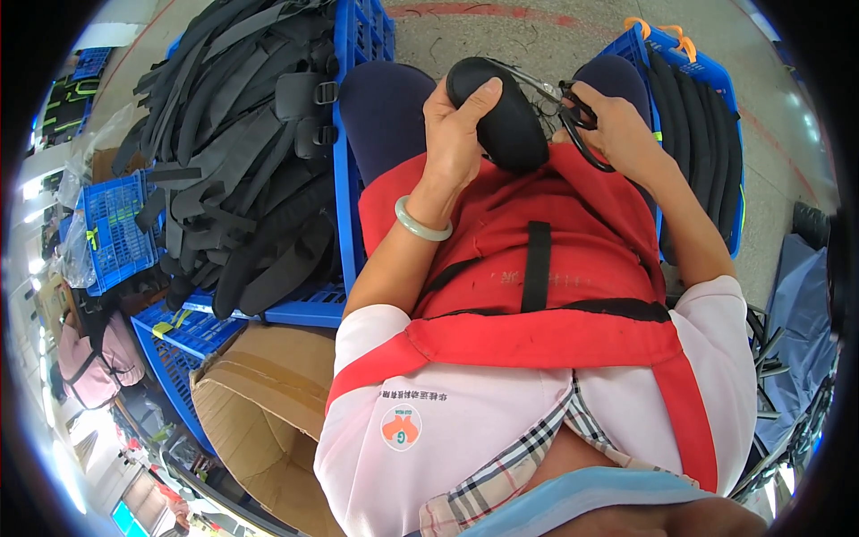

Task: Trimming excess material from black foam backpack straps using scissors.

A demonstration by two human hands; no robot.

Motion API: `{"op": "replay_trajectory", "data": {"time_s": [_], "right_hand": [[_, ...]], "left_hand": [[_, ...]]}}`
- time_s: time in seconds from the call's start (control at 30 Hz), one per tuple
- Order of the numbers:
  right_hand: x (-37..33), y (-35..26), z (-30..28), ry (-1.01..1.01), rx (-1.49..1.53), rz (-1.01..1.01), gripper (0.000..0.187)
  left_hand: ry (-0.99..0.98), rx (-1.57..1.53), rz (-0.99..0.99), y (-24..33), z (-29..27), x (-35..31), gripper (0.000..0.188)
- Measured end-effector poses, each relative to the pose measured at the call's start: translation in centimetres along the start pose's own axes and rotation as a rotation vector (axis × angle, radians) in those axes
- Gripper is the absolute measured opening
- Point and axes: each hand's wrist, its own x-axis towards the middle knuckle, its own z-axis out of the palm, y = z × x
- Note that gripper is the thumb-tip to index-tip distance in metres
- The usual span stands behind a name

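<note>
A black, rounded, padded fabric piece is sitting above the person's red-aproned lap, the left hand grasping it, while the right hand is clenching black-handled metal scissors against its edge.

I see a sewing workshop floor. Blue plastic crates brim with black padded backpack straps. A brown cardboard box sits nearby.

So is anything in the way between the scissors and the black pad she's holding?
Nothing visible is. The left hand grips the black pad over the lap, and the scissors in the right hand reach the pad's right edge, with only loose threads there. Whether the blades touch the pad cannot be told.
</note>
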Motion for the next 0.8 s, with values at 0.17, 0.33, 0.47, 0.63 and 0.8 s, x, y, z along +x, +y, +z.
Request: {"op": "replay_trajectory", "data": {"time_s": [0.17, 0.33, 0.47, 0.63, 0.8], "right_hand": [[-0.3, 0.1, -0.2, 0.049, -0.007, -0.091, 0.026], [-0.4, 0.5, -1.4, -0.055, 0.043, -0.051, 0.028], [-0.2, -0.3, -1.6, -0.035, 0.047, -0.045, 0.04], [1.3, 0.0, 0.0, 0.063, 0.394, -0.166, 0.037], [2.6, 0.0, -1.4, 0.331, 0.228, -0.104, 0.029]], "left_hand": [[-0.019, 0.02, -0.014, -0.3, 0.1, 0.0, 0.014], [-0.074, 0.078, -0.062, -0.8, 0.1, -0.3, 0.017], [-0.153, 0.103, -0.062, -1.1, 0.3, -0.4, 0.018], [-0.207, 0.163, -0.12, -2.3, 1.2, 0.3, 0.031], [-0.192, 0.394, 0.113, -3.1, 1.5, 2.0, 0.045]]}}
